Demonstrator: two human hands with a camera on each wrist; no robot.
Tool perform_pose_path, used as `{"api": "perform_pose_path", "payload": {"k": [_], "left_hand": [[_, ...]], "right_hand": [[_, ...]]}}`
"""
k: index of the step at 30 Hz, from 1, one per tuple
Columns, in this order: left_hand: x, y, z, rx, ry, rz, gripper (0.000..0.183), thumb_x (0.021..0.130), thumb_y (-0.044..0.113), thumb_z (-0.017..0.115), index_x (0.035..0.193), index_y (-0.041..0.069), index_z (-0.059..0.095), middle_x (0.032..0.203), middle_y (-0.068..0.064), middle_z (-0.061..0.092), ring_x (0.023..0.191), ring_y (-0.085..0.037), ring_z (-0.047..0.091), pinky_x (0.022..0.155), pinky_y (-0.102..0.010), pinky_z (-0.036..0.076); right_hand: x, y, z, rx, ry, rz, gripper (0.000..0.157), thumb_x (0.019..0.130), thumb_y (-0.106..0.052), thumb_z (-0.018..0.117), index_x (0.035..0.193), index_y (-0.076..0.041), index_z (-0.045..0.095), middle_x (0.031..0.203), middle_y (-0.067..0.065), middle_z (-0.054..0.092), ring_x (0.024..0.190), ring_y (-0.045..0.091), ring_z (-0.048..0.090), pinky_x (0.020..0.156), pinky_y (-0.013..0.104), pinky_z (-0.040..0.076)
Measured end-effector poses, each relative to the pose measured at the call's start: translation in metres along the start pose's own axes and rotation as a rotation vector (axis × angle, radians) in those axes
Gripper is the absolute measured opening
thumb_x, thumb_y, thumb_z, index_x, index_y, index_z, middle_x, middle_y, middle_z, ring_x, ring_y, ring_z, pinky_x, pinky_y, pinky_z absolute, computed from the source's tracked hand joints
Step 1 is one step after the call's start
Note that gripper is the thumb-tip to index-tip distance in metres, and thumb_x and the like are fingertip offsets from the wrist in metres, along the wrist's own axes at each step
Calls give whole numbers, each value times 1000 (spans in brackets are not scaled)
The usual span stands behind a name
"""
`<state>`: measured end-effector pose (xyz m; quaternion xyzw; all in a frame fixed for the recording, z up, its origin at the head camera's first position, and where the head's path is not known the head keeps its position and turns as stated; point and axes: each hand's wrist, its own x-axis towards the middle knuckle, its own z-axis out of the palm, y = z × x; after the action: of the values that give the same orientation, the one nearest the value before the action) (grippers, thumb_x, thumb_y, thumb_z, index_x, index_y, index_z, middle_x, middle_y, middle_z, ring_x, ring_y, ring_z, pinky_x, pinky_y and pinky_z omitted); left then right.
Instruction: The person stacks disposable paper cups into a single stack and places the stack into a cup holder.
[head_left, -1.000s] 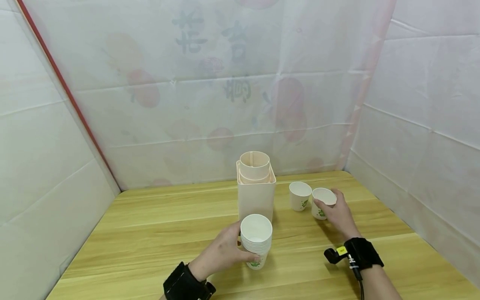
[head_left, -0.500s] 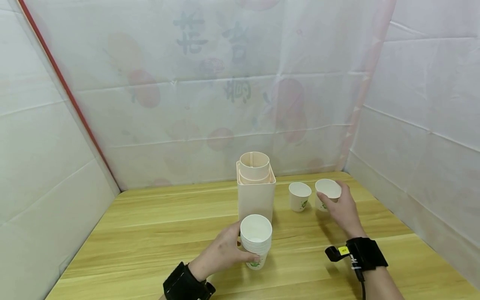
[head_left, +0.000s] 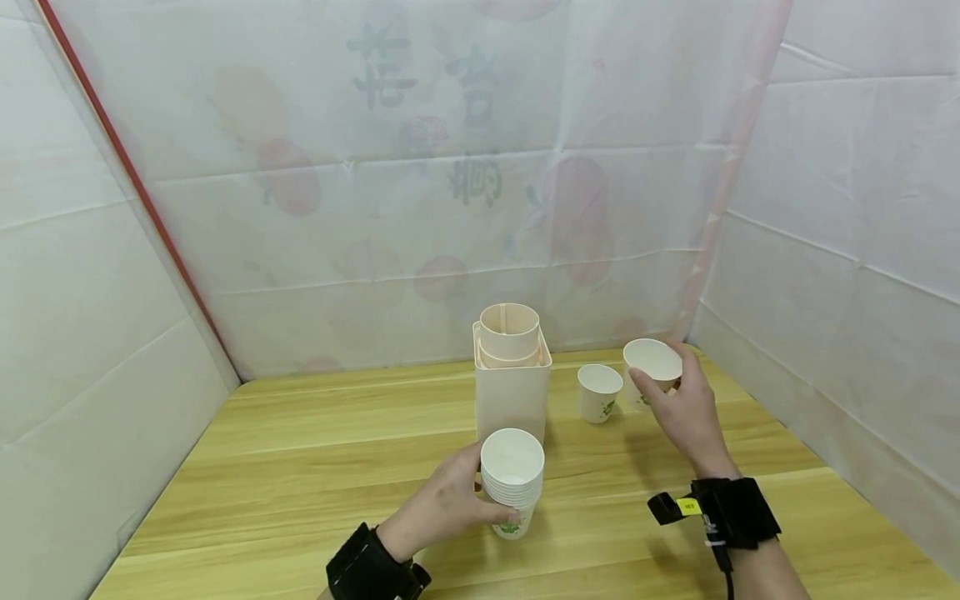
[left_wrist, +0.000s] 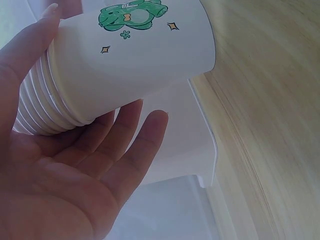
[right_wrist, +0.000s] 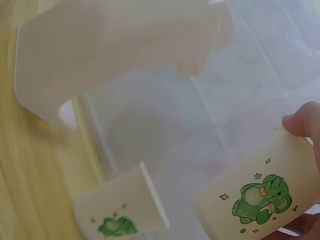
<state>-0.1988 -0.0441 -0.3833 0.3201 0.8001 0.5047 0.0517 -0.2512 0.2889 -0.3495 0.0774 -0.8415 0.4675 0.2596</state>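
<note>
My left hand (head_left: 446, 500) grips a nested stack of white paper cups (head_left: 513, 475) from its left side, thumb across the front. In the left wrist view the lowest cup (left_wrist: 135, 55) carries a printed green cartoon bear, with the rims stacked toward the palm. Over at the right, my right hand (head_left: 686, 408) pinches a single paper cup (head_left: 652, 363) near its rim, thumb in front and fingers behind. Another paper cup (head_left: 599, 393) stands upright on the table just left of it. The right wrist view shows the held cup (right_wrist: 250, 190) tilted across the frame, bear print facing the camera.
Behind the cup stack stands a cream square holder (head_left: 513, 400) with a round tube (head_left: 509, 332) rising from its top. The wooden table (head_left: 322, 450) ends at a white printed sheet (head_left: 375, 250) at the back, and white sheets hang on both sides.
My right hand has raised the single cup off its spot and carried it slightly back, farther from me. My left hand and the stack have stayed put.
</note>
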Motion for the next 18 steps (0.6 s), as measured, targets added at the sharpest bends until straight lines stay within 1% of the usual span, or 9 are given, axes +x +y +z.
{"api": "perform_pose_path", "payload": {"k": [3, 6, 9, 12, 14, 18], "left_hand": [[0, 0, 0, 2, 0, 1, 75, 63, 30, 84, 126, 33, 42, 116, 8, 54, 104, -12, 51, 80, -32, 48], [1, -1, 0, 0, 1, 1, 75, 63, 30, 84, 126, 33, 42, 116, 9, 54, 103, -12, 51, 79, -32, 48], [0, -1, 0, 0, 1, 2, 75, 63, 30, 84, 125, 33, 43, 115, 9, 55, 103, -12, 51, 79, -31, 48], [0, -1, 1, -4, 1, 2, 74, 63, 30, 83, 125, 33, 43, 115, 9, 55, 103, -12, 52, 79, -32, 48], [0, -2, 1, -9, 0, 2, 73, 63, 30, 83, 125, 33, 43, 115, 9, 55, 103, -12, 52, 79, -32, 48], [0, -2, 0, -9, 1, 4, 73, 63, 29, 83, 124, 33, 44, 115, 9, 55, 103, -12, 52, 80, -32, 48]], "right_hand": [[-1, -10, 0, 1, 3, -26, 71, 87, -38, 61, 143, -19, 22, 131, 15, 38, 111, 28, 40, 78, 45, 41], [-3, -24, -1, 4, -4, -43, 67, 87, -36, 61, 141, -20, 25, 129, 12, 39, 108, 23, 41, 77, 40, 41], [-5, -34, -1, 17, -22, -52, 67, 88, -34, 61, 142, -18, 24, 130, 12, 39, 109, 22, 41, 77, 38, 41], [-8, -41, -1, 30, -38, -65, 69, 88, -33, 60, 143, -18, 20, 133, 12, 37, 113, 24, 41, 80, 35, 43], [-9, -46, 0, 47, -37, -84, 71, 88, -32, 61, 144, -19, 20, 133, 11, 37, 113, 23, 42, 82, 30, 43], [-13, -57, 5, 75, -36, -135, 70, 87, -27, 63, 143, -18, 22, 131, 8, 38, 109, 18, 44, 84, 18, 39]]}}
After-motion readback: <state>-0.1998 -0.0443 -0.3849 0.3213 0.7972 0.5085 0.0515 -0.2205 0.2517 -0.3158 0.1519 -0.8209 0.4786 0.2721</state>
